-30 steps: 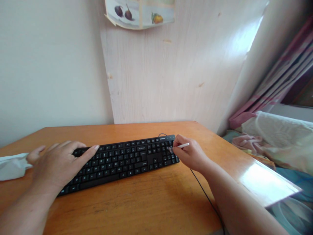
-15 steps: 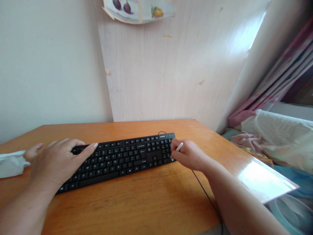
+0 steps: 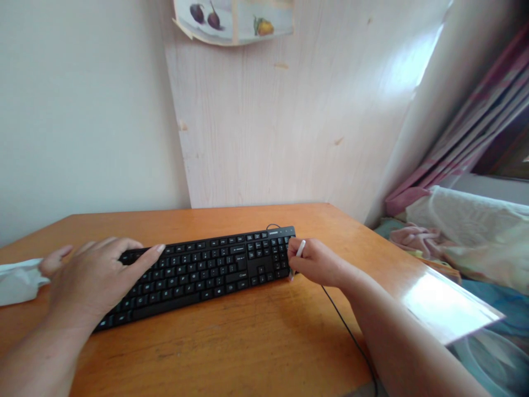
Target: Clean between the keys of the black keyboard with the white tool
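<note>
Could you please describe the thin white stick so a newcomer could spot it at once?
On the brown table lies a black keyboard. At its number-pad end is the person's right hand, gripping the thin white stick. Its pale shaft slants up from the hand, setting it apart from the dark, blocky keys beside it.

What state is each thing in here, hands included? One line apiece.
Black keyboard: flat on the desk, keys up, slanted.
Left hand: holding the keyboard's left end, thumb on top.
Right hand: closed around the white stick.
White stick: tilted, lower end by the keyboard's near right corner.
Tissue: crumpled, beside the left hand.
Cable: uncoiled on the desk's right side.
Picture: on the wall panel, lower edge curling.
</note>
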The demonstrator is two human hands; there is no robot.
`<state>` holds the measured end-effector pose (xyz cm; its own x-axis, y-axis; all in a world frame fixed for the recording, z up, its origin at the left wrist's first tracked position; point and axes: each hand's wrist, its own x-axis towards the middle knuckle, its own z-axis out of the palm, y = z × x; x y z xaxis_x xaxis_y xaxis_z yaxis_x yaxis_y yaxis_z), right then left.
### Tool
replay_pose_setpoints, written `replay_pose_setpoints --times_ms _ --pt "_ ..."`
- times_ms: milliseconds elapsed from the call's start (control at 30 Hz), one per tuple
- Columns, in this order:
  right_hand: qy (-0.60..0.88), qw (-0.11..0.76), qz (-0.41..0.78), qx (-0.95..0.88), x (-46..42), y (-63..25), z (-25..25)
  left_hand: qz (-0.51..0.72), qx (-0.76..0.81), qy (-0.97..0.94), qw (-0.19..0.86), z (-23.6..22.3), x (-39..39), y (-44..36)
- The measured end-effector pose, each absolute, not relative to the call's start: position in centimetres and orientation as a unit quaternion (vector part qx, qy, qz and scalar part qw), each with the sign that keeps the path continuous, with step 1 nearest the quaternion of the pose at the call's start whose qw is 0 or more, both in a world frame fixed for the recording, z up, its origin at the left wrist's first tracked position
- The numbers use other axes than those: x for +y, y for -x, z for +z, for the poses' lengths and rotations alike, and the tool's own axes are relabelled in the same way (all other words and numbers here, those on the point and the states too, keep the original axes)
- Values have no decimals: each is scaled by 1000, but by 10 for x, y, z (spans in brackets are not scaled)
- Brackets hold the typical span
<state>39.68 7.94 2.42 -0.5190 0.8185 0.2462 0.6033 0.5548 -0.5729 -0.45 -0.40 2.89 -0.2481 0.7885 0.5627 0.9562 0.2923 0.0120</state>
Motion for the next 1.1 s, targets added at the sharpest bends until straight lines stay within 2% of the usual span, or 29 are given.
replay_pose_setpoints --times_ms 500,967,1100 --pt "442 420 159 -776 84 -392 20 -173 -776 563 225 31 -3 3" --pt "405 538 121 -729 82 -387 20 -183 -776 565 213 31 -2 5" --pt "417 542 119 -720 84 -387 20 -181 -776 566 211 33 -2 5"
